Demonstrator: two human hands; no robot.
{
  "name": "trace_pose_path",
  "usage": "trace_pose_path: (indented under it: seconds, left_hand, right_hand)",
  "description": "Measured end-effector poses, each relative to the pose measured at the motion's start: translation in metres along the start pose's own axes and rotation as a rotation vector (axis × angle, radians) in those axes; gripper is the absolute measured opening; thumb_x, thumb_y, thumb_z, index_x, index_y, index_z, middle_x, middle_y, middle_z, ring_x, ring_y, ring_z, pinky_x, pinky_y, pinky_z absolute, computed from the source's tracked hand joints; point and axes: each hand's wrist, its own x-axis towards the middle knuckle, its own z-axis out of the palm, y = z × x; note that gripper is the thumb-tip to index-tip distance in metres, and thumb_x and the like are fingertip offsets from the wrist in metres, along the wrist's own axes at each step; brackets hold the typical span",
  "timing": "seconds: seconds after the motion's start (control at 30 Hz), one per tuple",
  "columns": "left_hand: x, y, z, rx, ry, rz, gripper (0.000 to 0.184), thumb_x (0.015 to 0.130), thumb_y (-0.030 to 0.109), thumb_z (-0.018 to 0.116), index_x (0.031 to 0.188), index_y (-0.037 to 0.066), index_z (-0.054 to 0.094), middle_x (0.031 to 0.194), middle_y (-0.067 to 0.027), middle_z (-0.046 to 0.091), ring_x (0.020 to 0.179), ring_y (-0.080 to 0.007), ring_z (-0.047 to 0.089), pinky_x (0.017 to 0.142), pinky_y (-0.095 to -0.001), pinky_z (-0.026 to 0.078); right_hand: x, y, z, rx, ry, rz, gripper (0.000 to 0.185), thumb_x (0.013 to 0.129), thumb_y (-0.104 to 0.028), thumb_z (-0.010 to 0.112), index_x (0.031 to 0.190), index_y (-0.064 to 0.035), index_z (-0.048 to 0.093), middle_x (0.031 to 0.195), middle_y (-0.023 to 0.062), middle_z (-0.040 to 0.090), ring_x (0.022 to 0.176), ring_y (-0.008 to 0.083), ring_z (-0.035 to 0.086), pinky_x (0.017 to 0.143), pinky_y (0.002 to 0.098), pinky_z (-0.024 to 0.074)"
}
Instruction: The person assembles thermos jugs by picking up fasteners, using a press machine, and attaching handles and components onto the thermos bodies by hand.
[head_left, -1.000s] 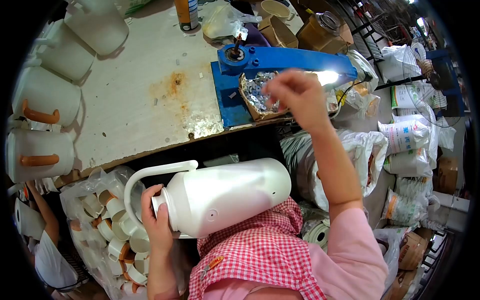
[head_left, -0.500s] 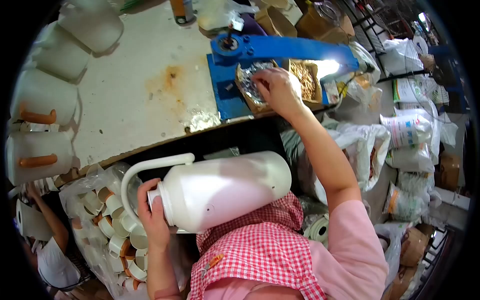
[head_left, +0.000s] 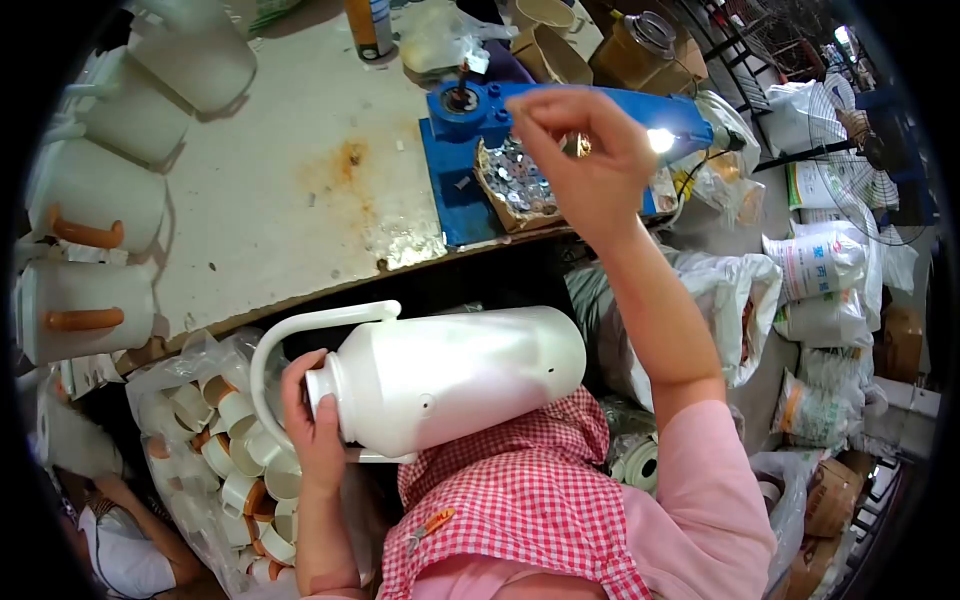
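A white vacuum flask body point(head_left: 470, 375) with a curved carry handle lies on its side across my lap. My left hand point(head_left: 312, 420) is wrapped round its neck end, and two small holes show in its wall. My right hand point(head_left: 590, 150) is raised over the blue machine point(head_left: 455, 160), thumb and fingertips pinched close to its upright spindle; whatever is between them is too small to make out. Below that hand sits a cardboard box of small metal pieces point(head_left: 515, 185). A second box of brass-coloured pieces is mostly hidden behind my hand.
White flask bodies with orange handles point(head_left: 95, 310) line the table's left side. A plastic bag of white and orange parts point(head_left: 230, 440) stands below. Sacks point(head_left: 815, 260) fill the right. Another person point(head_left: 125, 550) is at lower left. A lamp point(head_left: 660, 139) shines by the machine.
My right hand has lifted out of the box of metal pieces and risen towards the spindle, fingers pinched. My left hand keeps its grip on the flask. The person at lower left has shifted.
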Motion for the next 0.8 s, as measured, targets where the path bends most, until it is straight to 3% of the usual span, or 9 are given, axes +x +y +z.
trace_pose_path:
  seconds: [0.2, 0.27, 0.4, 0.43, 0.67, 0.73, 0.8]
  left_hand:
    - [0.0, -0.001, -0.003, -0.046, 0.008, -0.059, 0.043, 0.092, 0.022, 0.056, 0.13, 0.002, 0.054, 0.126, -0.012, 0.054, 0.119, -0.0238, 0.051, 0.108, -0.0365, 0.036]
    - [0.002, -0.003, -0.004, -0.032, -0.005, -0.024, 0.041, 0.094, 0.021, 0.054, 0.131, 0.003, 0.054, 0.128, -0.0104, 0.055, 0.121, -0.0227, 0.051, 0.109, -0.0369, 0.036]
    - [0.004, -0.001, -0.001, -0.06, 0.015, -0.057, 0.043, 0.093, 0.025, 0.058, 0.129, 0.001, 0.055, 0.124, -0.0121, 0.054, 0.117, -0.0235, 0.051, 0.106, -0.0361, 0.038]
    - [0.004, -0.001, -0.001, -0.046, 0.012, -0.056, 0.044, 0.092, 0.025, 0.058, 0.129, 0.001, 0.055, 0.124, -0.0121, 0.054, 0.116, -0.0234, 0.051, 0.105, -0.0361, 0.038]
    - [0.003, -0.002, -0.003, -0.004, -0.019, -0.031, 0.041, 0.094, 0.018, 0.053, 0.132, 0.002, 0.053, 0.127, -0.0107, 0.055, 0.12, -0.0224, 0.052, 0.108, -0.0358, 0.036]
    - [0.004, -0.002, -0.002, -0.027, -0.013, -0.041, 0.04, 0.094, 0.017, 0.053, 0.131, 0.002, 0.054, 0.126, -0.0106, 0.055, 0.12, -0.0222, 0.052, 0.108, -0.0359, 0.036]
    - [0.004, -0.001, -0.002, -0.017, -0.017, -0.046, 0.04, 0.094, 0.017, 0.053, 0.131, 0.002, 0.054, 0.126, -0.0106, 0.055, 0.12, -0.022, 0.052, 0.108, -0.0359, 0.037]
  right_hand:
    - [0.048, 0.009, 0.028, -0.051, 0.083, -0.095, 0.014, 0.082, 0.006, 0.074, 0.093, -0.0024, 0.072, 0.092, 0.006, 0.075, 0.073, 0.0091, 0.066, 0.067, 0.0228, 0.0534]
    - [0.05, 0.018, 0.025, -0.278, -0.013, -0.259, 0.016, 0.08, 0.009, 0.074, 0.091, -0.0024, 0.072, 0.089, 0.0078, 0.074, 0.072, 0.0116, 0.067, 0.066, 0.0236, 0.0537]
    - [0.048, 0.023, 0.021, -0.374, -0.063, -0.405, 0.02, 0.077, 0.011, 0.074, 0.091, -0.0027, 0.072, 0.089, 0.0106, 0.074, 0.077, 0.0207, 0.072, 0.067, 0.0273, 0.0562]
    - [0.05, 0.026, 0.023, -0.4, -0.035, -0.435, 0.021, 0.072, 0.003, 0.077, 0.088, -0.0082, 0.071, 0.088, 0.0058, 0.074, 0.075, 0.025, 0.072, 0.064, 0.0313, 0.0556]
    - [0.052, 0.026, 0.024, -0.304, -0.022, -0.407, 0.019, 0.073, 0.005, 0.076, 0.087, -0.0069, 0.07, 0.092, 0.006, 0.075, 0.077, 0.0253, 0.072, 0.065, 0.0304, 0.0563]
    - [0.051, 0.018, 0.025, -0.17, -0.002, -0.192, 0.019, 0.073, 0.005, 0.076, 0.086, -0.0067, 0.069, 0.093, 0.0063, 0.075, 0.079, 0.0256, 0.073, 0.066, 0.0306, 0.0568]
    - [0.05, 0.021, 0.024, -0.228, -0.032, -0.263, 0.019, 0.073, 0.005, 0.076, 0.086, -0.0067, 0.068, 0.093, 0.0063, 0.075, 0.079, 0.0256, 0.073, 0.066, 0.031, 0.0569]
